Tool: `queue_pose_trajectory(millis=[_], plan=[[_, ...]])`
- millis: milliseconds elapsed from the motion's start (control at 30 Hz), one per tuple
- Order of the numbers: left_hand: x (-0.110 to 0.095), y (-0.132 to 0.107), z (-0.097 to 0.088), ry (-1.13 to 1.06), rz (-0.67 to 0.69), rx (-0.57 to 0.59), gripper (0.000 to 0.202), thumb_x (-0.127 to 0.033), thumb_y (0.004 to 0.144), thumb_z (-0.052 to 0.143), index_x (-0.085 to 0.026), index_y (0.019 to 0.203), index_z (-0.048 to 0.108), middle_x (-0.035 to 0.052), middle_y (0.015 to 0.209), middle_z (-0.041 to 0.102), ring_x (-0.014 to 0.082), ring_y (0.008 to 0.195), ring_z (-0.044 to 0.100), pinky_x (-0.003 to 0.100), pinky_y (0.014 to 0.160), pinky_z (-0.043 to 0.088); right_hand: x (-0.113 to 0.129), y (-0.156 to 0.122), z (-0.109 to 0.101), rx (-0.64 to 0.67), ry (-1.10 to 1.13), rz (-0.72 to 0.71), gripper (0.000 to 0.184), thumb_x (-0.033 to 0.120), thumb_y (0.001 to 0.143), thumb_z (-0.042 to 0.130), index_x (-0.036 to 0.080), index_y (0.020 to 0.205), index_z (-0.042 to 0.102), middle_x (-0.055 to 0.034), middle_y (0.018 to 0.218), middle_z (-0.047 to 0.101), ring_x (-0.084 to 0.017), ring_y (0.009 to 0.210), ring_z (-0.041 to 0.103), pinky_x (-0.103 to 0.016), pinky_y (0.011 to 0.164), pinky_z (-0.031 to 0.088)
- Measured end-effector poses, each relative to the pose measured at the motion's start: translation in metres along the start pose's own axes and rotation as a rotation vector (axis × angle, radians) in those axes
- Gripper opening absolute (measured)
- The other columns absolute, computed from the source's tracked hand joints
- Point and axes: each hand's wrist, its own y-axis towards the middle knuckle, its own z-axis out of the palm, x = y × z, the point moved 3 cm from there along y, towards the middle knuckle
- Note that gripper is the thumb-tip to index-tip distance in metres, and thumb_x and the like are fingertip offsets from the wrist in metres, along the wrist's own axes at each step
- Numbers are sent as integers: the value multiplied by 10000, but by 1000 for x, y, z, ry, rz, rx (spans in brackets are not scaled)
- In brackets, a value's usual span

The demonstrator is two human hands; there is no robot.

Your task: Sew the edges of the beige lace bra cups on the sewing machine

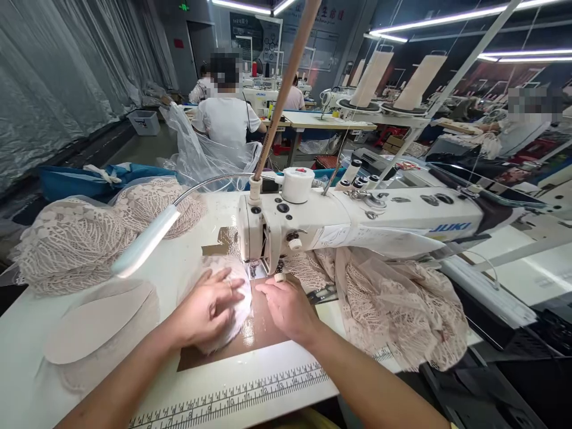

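Note:
A rounded, pale fabric piece lies beside the needle area of a white JUKI sewing machine. My left hand rests on this piece with its fingers spread and pressing it down. Just right of the presser foot is my right hand, its fingers curled and drawn together close to the fabric's edge. Whatever its fingertips pinch, if anything, is hidden. Under both hands runs a shiny brown sheet on the machine table. Dark metal snips lie right of my right hand.
Beige lace fabric is heaped at right, and more lace at left. A smooth beige oval panel lies near my left forearm. A lit gooseneck lamp hangs over the table. A printed ruler borders the front. Co-workers sit beyond.

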Motion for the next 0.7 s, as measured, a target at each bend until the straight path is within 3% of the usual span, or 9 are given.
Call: queue_pose_trajectory(millis=[67,133,200,267,367,533,700], plan=[[-18,-13,-1,-114,117,125,399,-92,762,522,-296,1056,699,10,1316,601,323,1360,364,628,1109,206,0,-1,-3,-14,41,-13,302,64,859,437,151,1014,681,-68,919,687,-173,846,621,-276,786,471],[-33,-25,-2,-179,183,169,422,-91,787,518,-317,1106,678,-3,1315,602,283,1346,398,573,1137,222,-1,-3,-4,-30,71,-31,296,63,839,445,149,987,687,-67,913,689,-170,842,624,-271,781,481],[-37,-32,-2,-188,149,96,429,-132,845,489,-311,1211,622,5,1356,566,252,1328,430,496,1129,312,-2,-4,-3,-43,99,-56,298,59,824,442,152,963,689,-61,888,685,-164,823,620,-262,762,488],[-30,-33,0,-133,28,-26,400,-212,907,452,-285,1281,575,28,1385,537,246,1295,471,440,1073,420,-3,-5,-2,-52,113,-78,298,60,819,437,157,948,688,-56,862,677,-159,802,612,-254,743,486],[-19,-23,7,38,-60,-91,388,-324,933,449,-219,1282,583,76,1385,534,287,1276,486,467,1030,464,-5,-5,1,-51,85,-90,298,67,818,447,147,998,671,-64,902,672,-164,815,600,-261,751,470],[-23,1,15,212,106,-41,396,-295,926,454,-146,1265,595,126,1366,546,302,1250,508,493,1033,451,-4,-2,4,79,-200,-43,323,78,817,469,193,1068,637,-50,876,633,-197,797,535,-310,717,403],[-24,5,14,339,68,-76,440,-331,906,476,-123,1282,570,155,1357,547,325,1207,536,502,958,497,2,0,1,170,-334,10,290,77,802,485,199,1021,631,-54,881,601,-205,801,505,-331,695,354]])
